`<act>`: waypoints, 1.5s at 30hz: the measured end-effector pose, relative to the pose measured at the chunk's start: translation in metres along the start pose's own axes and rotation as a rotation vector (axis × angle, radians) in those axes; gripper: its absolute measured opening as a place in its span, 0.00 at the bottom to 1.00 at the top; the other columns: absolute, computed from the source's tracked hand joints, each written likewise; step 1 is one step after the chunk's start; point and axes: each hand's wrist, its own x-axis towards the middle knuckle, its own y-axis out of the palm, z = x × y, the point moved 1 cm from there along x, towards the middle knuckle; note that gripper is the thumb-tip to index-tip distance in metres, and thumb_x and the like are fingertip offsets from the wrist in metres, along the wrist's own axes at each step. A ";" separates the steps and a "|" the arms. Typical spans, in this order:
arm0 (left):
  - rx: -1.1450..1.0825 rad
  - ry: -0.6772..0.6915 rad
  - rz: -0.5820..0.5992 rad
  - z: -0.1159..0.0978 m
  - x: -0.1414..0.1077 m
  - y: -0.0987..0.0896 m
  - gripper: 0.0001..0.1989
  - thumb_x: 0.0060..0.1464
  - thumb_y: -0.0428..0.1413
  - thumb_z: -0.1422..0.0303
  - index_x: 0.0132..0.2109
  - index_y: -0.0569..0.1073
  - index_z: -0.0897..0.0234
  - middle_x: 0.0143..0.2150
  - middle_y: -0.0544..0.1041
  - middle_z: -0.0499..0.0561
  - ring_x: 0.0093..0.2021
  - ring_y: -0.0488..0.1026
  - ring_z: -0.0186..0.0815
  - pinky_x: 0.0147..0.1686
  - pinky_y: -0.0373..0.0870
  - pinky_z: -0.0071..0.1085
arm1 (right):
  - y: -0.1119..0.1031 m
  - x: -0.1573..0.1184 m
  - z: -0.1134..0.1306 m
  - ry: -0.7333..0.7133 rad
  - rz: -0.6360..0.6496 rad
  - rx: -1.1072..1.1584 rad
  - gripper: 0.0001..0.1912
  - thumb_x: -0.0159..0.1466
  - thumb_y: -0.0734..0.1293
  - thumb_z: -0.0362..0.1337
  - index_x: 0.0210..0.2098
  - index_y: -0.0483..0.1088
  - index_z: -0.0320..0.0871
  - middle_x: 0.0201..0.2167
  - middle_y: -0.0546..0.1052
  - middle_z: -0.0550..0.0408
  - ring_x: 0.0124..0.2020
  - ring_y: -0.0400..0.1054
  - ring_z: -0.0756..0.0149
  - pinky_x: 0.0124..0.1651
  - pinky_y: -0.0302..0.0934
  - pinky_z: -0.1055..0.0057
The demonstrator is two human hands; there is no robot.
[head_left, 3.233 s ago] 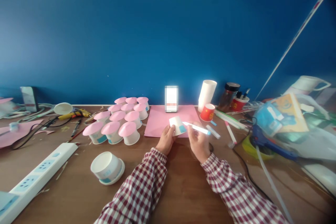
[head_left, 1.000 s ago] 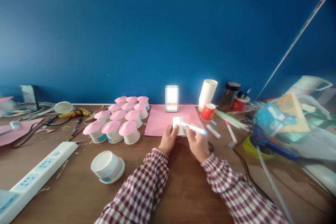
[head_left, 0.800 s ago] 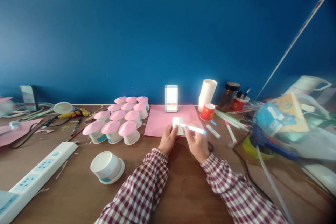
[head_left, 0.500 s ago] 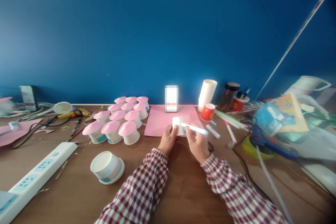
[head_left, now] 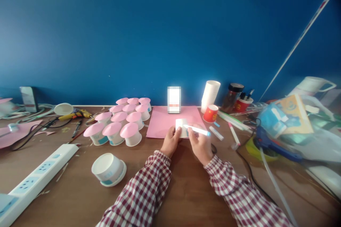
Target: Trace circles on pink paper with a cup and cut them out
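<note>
My left hand (head_left: 171, 140) pinches a small white piece of paper (head_left: 181, 123) between thumb and fingers, over the near edge of a pink sheet (head_left: 160, 122). My right hand (head_left: 201, 145) is closed around a white marker with a light blue end (head_left: 200, 131). The marker slants left, its tip end touching or very near the right side of the white piece; the exact contact is too small to make out. Standing on the far side of the pink sheet is a phone-like upright object (head_left: 174, 100), its face blurred out.
Several white cups with pink cone tops (head_left: 130, 130) stand in rows at left. Nearer are upturned white tubs (head_left: 108, 168) and a power strip (head_left: 39, 177). To the right are a red paper cup (head_left: 211, 114), a white cup stack (head_left: 211, 94), a jar (head_left: 233, 95) and a blue glue gun (head_left: 277, 145).
The marker's light blue end has shifted slightly left and up in my right hand. The white paper has moved very slightly; both arms stay almost in place.
</note>
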 end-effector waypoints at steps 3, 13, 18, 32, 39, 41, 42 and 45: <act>0.015 -0.008 -0.003 0.000 0.000 0.000 0.21 0.53 0.52 0.52 0.42 0.69 0.67 0.36 0.71 0.53 0.36 0.69 0.35 0.33 0.68 0.29 | 0.000 0.000 0.000 -0.007 0.002 -0.022 0.12 0.65 0.59 0.40 0.39 0.70 0.40 0.35 0.76 0.49 0.33 0.70 0.64 0.36 0.65 0.69; -0.016 -0.036 -0.004 0.002 0.000 0.000 0.22 0.53 0.52 0.51 0.43 0.69 0.67 0.36 0.72 0.52 0.35 0.69 0.35 0.35 0.69 0.30 | -0.003 0.001 0.004 -0.018 -0.059 -0.034 0.12 0.65 0.59 0.41 0.38 0.70 0.40 0.32 0.76 0.49 0.30 0.69 0.64 0.34 0.65 0.69; -0.032 -0.041 0.013 0.001 -0.001 0.001 0.21 0.53 0.52 0.51 0.43 0.69 0.65 0.37 0.72 0.52 0.38 0.70 0.36 0.37 0.69 0.32 | -0.002 0.000 0.002 -0.011 -0.046 -0.019 0.12 0.66 0.59 0.40 0.39 0.70 0.40 0.35 0.77 0.49 0.32 0.70 0.65 0.36 0.65 0.69; -0.059 -0.046 0.026 0.001 -0.002 0.001 0.22 0.53 0.52 0.51 0.45 0.69 0.65 0.40 0.74 0.54 0.39 0.71 0.37 0.38 0.69 0.32 | -0.003 0.002 0.002 -0.014 -0.050 -0.033 0.13 0.66 0.59 0.42 0.39 0.70 0.41 0.34 0.77 0.49 0.31 0.71 0.64 0.35 0.66 0.69; -0.063 -0.050 0.016 0.004 -0.002 0.000 0.23 0.53 0.52 0.51 0.46 0.70 0.65 0.40 0.75 0.54 0.38 0.71 0.37 0.36 0.69 0.30 | -0.003 0.002 0.000 -0.001 -0.052 -0.049 0.13 0.66 0.58 0.41 0.39 0.70 0.40 0.34 0.77 0.49 0.31 0.71 0.64 0.35 0.66 0.69; -0.075 -0.046 0.018 0.004 -0.002 0.000 0.23 0.53 0.52 0.51 0.46 0.70 0.65 0.41 0.75 0.55 0.38 0.72 0.37 0.36 0.69 0.30 | -0.003 0.002 0.000 -0.003 -0.061 -0.061 0.12 0.66 0.59 0.41 0.39 0.70 0.40 0.34 0.77 0.49 0.31 0.71 0.64 0.35 0.66 0.69; -0.077 -0.048 0.014 0.004 -0.002 0.000 0.23 0.53 0.52 0.51 0.46 0.70 0.65 0.41 0.75 0.55 0.38 0.72 0.37 0.35 0.69 0.30 | -0.003 0.002 -0.001 -0.004 -0.067 -0.068 0.12 0.66 0.59 0.41 0.39 0.70 0.40 0.33 0.77 0.49 0.31 0.71 0.64 0.36 0.66 0.69; -0.082 -0.058 0.003 0.004 -0.003 0.000 0.23 0.53 0.52 0.51 0.46 0.70 0.65 0.41 0.75 0.55 0.38 0.72 0.37 0.35 0.69 0.30 | -0.004 0.002 -0.001 -0.013 -0.073 -0.086 0.12 0.66 0.59 0.41 0.39 0.70 0.40 0.33 0.78 0.49 0.31 0.71 0.64 0.36 0.66 0.68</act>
